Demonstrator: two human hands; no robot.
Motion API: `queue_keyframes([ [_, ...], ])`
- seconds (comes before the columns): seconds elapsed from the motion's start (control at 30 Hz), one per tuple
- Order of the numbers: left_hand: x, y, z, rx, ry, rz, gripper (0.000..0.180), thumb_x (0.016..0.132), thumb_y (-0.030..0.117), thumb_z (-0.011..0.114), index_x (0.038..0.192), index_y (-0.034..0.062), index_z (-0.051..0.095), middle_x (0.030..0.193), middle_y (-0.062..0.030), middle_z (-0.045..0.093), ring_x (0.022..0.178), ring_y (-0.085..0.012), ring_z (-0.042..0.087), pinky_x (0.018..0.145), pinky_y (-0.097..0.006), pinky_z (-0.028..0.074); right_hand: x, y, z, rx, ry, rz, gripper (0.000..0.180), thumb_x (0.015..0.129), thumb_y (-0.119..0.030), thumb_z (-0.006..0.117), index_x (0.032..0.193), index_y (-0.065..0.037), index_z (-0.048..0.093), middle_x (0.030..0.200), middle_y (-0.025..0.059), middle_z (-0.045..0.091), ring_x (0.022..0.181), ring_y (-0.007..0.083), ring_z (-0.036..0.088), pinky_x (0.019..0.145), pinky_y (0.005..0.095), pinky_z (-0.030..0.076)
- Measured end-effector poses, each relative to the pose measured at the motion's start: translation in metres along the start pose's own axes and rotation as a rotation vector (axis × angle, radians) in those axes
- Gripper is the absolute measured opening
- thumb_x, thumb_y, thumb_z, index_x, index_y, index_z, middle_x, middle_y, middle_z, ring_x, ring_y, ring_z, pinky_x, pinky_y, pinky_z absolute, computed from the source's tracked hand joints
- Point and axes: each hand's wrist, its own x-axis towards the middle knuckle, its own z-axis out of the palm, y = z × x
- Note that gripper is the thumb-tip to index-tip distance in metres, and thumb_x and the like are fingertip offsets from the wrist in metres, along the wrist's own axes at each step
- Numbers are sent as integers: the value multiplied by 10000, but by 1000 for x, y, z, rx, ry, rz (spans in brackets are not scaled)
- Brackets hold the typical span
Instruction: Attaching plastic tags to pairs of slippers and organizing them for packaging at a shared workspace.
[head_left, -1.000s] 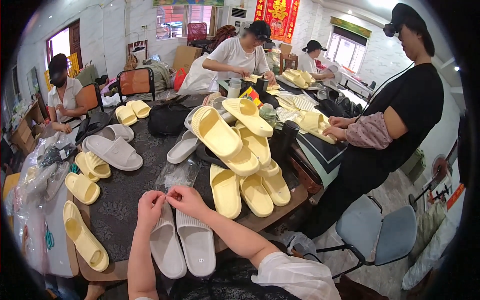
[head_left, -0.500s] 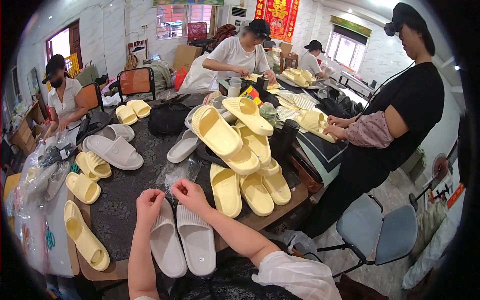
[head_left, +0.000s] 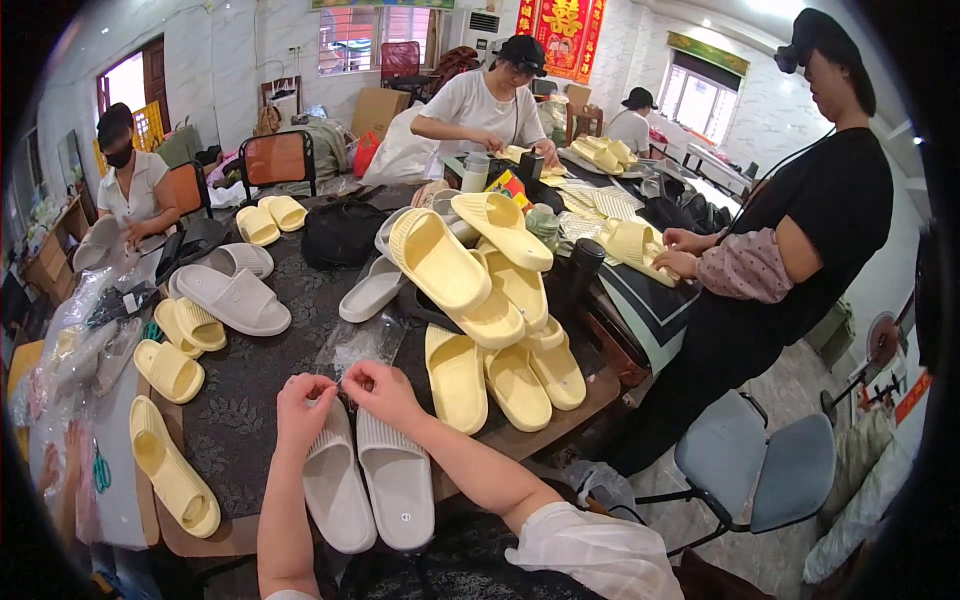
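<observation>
A pair of light grey slide sandals (head_left: 397, 485) lies side by side at the table's near edge, toes toward me. Over their strap ends, my left hand (head_left: 303, 412) and my right hand (head_left: 385, 398) meet with fingertips pinched together. Whatever they pinch is too small to make out. Just beyond my fingers lies a clear plastic bag (head_left: 362, 338). To the right of my hands, several pale yellow slides (head_left: 457, 378) are piled up, some resting on others.
More yellow slides (head_left: 172, 470) line the table's left side, near grey slides (head_left: 235, 300). A black bag (head_left: 342, 235) and a black bottle (head_left: 577, 275) stand farther back. Co-workers sit or stand around, one in black at right. A grey chair (head_left: 715, 450) is at right.
My pinched fingertips have come closer together above the grey slides. At far left, a seated co-worker now has a grey slide by the hands. The view has shifted slightly.
</observation>
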Motion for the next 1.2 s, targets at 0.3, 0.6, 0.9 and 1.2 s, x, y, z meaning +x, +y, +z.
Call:
queue_keyframes([
  [0.3,-1,1,-1,8,9,5,79,771,71,704,815,14,669,717,-77,617,679,-184,587,642,-309,477,-1,0,1,31,29,36,151,841,-179,691,882,-38,657,699,32,626,613,106,576,586,272,474],
  [0.6,-1,3,-3,-40,2,-38,83,785,79,695,818,7,671,724,-80,626,682,-176,594,654,-300,483,0,-3,0,29,29,12,152,847,-176,683,865,-29,650,690,28,629,587,99,566,562,270,469],
  [0.9,-1,-1,-3,-62,-9,-71,98,789,81,692,839,-3,678,744,-78,653,684,-161,620,661,-290,498,2,-3,1,12,-31,17,153,855,-165,672,853,-19,625,686,20,611,604,86,554,575,257,465],
  [1.2,-2,-6,-3,-86,-44,-51,105,792,90,694,847,1,688,749,-84,665,678,-160,636,654,-289,507,-2,6,4,34,-57,-21,154,851,-199,677,875,-51,644,692,51,643,604,149,610,585,303,492],
])
